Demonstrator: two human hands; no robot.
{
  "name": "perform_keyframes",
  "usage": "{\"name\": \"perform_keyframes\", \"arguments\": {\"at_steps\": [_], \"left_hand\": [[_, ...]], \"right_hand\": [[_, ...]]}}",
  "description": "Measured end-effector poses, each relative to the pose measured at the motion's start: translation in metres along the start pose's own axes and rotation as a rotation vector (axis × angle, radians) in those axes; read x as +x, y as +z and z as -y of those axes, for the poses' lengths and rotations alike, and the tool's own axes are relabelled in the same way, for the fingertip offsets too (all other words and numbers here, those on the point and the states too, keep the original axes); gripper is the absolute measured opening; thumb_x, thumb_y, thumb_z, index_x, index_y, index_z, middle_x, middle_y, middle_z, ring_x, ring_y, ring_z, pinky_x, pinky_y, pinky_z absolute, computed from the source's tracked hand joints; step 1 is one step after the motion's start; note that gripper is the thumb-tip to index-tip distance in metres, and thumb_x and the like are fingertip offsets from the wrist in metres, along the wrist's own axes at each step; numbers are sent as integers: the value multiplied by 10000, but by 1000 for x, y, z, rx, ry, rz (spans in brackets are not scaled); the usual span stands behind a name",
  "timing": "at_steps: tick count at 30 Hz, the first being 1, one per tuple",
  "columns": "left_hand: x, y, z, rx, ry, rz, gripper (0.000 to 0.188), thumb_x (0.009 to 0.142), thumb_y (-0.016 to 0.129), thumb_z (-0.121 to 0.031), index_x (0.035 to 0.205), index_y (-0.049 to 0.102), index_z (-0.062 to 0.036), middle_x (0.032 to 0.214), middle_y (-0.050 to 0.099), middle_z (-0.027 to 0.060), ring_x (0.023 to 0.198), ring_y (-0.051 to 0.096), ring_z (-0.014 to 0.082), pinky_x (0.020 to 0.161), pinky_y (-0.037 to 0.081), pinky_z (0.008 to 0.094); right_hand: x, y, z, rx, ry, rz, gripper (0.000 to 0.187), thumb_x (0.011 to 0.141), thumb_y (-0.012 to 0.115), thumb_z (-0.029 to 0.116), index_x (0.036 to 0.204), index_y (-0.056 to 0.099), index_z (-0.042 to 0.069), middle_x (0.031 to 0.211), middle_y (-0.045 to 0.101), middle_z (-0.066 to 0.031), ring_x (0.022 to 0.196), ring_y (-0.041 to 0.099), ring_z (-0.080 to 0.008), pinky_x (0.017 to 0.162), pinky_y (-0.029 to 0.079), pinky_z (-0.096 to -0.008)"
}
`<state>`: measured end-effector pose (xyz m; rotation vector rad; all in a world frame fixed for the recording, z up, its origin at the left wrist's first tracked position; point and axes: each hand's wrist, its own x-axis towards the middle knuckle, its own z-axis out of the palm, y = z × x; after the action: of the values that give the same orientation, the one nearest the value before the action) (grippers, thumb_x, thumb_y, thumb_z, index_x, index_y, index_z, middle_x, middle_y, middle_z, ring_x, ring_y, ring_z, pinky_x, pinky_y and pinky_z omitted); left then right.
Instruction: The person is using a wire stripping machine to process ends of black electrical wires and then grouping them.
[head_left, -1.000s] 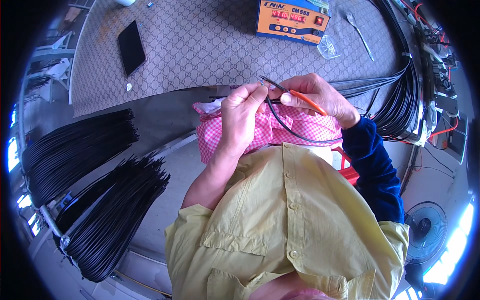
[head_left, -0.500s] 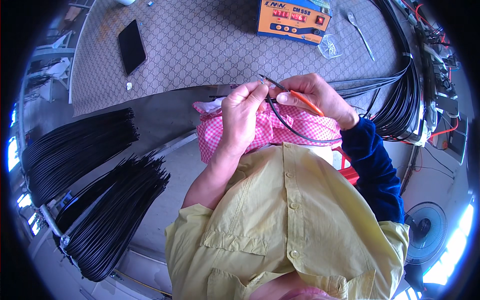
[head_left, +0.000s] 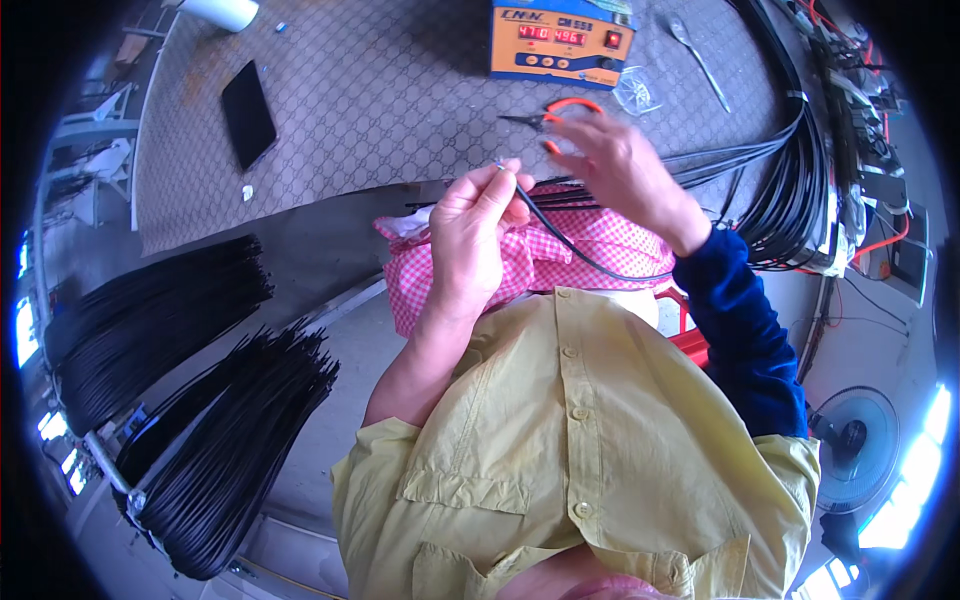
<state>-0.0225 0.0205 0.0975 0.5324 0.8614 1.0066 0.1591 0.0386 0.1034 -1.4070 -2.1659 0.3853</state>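
Black cable [head_left: 545,226] sits pinched between thumb and fingers of your left hand [head_left: 468,232], its tip just past them, its length curving rightward over the pink checked cloth [head_left: 415,278]. Your blurred right hand [head_left: 625,172] is beside orange-handled snips [head_left: 573,102]; I cannot tell whether it grips them.

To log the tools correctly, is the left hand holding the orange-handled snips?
No, the left hand pinches a black cable, while the orange-handled snips are at the right hand.
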Motion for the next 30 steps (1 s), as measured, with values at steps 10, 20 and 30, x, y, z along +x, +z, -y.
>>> {"name": "perform_keyframes", "arguments": {"at_steps": [10, 20, 30], "left_hand": [[-11, 9, 36, 166, -359, 230, 205, 831, 538, -92, 1012, 529, 2, 865, 598, 84, 704, 574, 124, 650, 481, 239], [19, -34, 102, -495, -687, -157, 167, 849, 516, -154, 867, 530, 11, 798, 591, 103, 652, 559, 161, 608, 477, 285], [-28, -5, 73, -385, -636, 101, 61, 766, 529, -73, 817, 551, -48, 596, 478, 8, 523, 433, 116, 501, 350, 245]], "right_hand": [[-156, -72, -39, 444, 665, 730, 148, 754, 544, 148, 704, 552, 9, 598, 548, -62, 514, 508, -143, 518, 419, -275], [-366, -2, -115, -361, 886, 814, 171, 707, 579, 199, 727, 613, 33, 711, 599, -165, 718, 591, -309, 638, 475, -366], [-111, -52, 22, -129, 91, -76, 170, 671, 635, 136, 787, 563, 34, 736, 524, -100, 704, 515, -277, 613, 420, -365]]}}
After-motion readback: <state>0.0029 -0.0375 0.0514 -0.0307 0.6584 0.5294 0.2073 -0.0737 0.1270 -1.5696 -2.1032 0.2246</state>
